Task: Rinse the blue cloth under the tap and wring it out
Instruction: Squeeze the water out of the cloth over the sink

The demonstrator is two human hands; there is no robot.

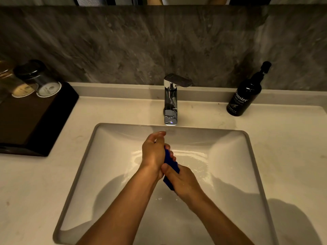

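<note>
The blue cloth [169, 162] is bunched into a narrow roll over the middle of the white sink [113, 138]. My left hand [153, 152] grips its far end and my right hand [182, 179] grips its near end, thumb pressed across it. Only short strips of blue show between and below my hands. The chrome tap [170, 101] stands behind the basin, a little beyond my hands. I see no stream falling from its spout. The basin floor to the right of my hands is wet and shiny.
A black hand wash pump bottle [245, 95] stands on the counter at the back right. A dark tray [37, 121] with two capped glasses [40, 80] sits at the back left. A grey stone wall rises behind the counter.
</note>
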